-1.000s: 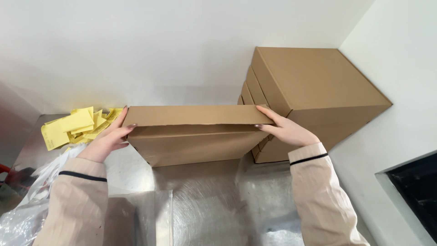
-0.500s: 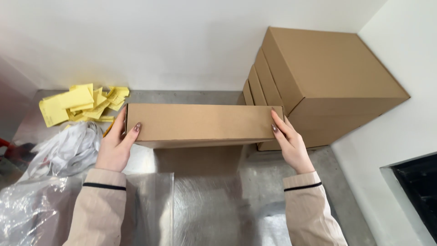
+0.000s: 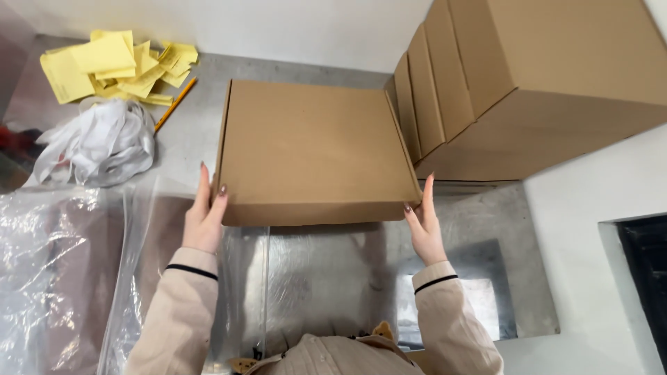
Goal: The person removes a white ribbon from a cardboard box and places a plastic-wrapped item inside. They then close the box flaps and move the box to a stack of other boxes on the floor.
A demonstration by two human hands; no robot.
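Note:
A flat brown cardboard box [image 3: 313, 146] lies closed on the grey metal table [image 3: 507, 278], its wide top facing up. My left hand [image 3: 205, 219] presses flat against the box's near left corner. My right hand [image 3: 424, 222] touches its near right corner with fingers straight. Both hands hold the box between their palms. Beige sleeves with dark cuff bands cover my forearms.
A stack of similar cardboard boxes [image 3: 535, 83] stands right of the flat box, against the white wall. Yellow paper sheets [image 3: 114, 62] and a crumpled white plastic heap [image 3: 97, 142] lie at the far left. Clear plastic bags [image 3: 76, 271] cover the near left.
The box was held up on edge between my hands; it has since been tipped down and now lies flat on the table. The view has dropped closer to the table.

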